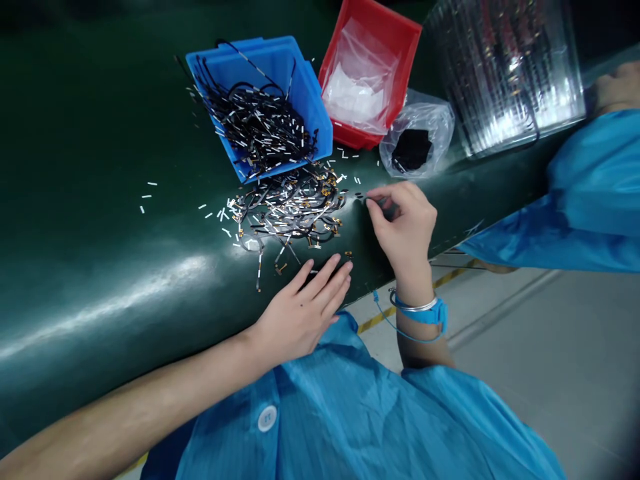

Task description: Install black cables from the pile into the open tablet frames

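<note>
Left hand (303, 307) lies flat at the worktop (100, 253) near edge, fingers together, holding nothing, beside a loose cable heap (290, 213). Right hand (405, 223) (blue wrist strap (425, 312)) pinches a small dark piece (361, 196) on the worktop. Bare green surface stretches leftward. Beyond: blue bin (265, 100) of black cables, red bin (370, 73) with clear bags, bagged black parts (417, 137). No legible labels.

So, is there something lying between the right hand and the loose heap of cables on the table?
Nothing large: only a few small dark pieces lie on the green table between the right hand and the heap of cables.
</note>
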Demonstrator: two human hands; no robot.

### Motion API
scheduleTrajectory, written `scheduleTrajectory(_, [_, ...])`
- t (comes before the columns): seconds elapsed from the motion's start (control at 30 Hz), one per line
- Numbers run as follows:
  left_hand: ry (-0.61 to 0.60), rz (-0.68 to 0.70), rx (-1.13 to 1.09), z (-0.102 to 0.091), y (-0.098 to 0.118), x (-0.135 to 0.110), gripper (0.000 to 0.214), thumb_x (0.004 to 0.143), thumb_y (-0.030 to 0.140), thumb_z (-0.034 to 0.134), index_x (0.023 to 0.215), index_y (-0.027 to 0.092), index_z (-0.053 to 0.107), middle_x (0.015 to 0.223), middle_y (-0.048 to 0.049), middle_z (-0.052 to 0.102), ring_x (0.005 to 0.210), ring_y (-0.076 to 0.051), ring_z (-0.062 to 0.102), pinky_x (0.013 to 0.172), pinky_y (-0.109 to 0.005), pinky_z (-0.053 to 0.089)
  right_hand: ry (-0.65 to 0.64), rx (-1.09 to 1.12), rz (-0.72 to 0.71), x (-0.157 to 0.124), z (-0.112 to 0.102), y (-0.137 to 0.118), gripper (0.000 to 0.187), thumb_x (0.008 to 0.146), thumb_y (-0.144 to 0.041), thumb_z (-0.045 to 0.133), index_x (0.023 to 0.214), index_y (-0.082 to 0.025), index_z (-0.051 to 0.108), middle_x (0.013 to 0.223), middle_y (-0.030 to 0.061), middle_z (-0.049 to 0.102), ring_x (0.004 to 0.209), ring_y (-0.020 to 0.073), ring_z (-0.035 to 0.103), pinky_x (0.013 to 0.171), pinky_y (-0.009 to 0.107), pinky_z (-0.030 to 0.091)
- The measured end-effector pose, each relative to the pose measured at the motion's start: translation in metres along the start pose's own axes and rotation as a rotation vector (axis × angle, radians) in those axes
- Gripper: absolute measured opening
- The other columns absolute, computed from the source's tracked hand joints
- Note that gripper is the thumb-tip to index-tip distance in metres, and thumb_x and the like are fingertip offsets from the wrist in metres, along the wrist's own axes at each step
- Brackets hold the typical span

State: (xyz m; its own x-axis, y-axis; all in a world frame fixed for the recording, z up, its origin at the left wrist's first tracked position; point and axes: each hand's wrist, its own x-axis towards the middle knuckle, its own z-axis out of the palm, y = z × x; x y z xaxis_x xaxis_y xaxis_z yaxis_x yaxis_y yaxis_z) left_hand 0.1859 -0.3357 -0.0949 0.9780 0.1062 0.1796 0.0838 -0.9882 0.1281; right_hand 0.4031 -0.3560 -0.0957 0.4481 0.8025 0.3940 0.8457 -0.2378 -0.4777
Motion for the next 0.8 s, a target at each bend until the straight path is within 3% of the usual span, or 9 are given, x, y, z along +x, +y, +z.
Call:
scheduleTrajectory(0.63, [0.024,0.064,-0.059,0.004,0.000,-0.001,0.046,0.099,0.026,0.032,0.136,0.005,0.048,0.148,-0.0139,0.043,0.138,-0.026,0.038,0.111,-0.041,0.028,-0.116,0.087,0.051,0.014,0.005,0.009,0.010,0.079,-0.014,0.060,0.071,-0.021,0.062,0.068,-0.0023,0.053,0.065,0.0124,0.048,0.064,0.029,0.039])
scheduleTrajectory(0.8, [0.040,0.016,-0.057,0.001,0.000,-0.002,0.048,0.098,0.031,0.036,0.136,0.005,0.048,0.147,-0.0160,0.045,0.138,-0.027,0.038,0.111,-0.041,0.028,-0.112,0.171,0.007,-0.011,-0.012,-0.006,0.010,0.080,-0.015,0.063,0.071,-0.020,0.063,0.065,-0.0030,0.055,0.062,0.0114,0.050,0.061,0.027,0.041])
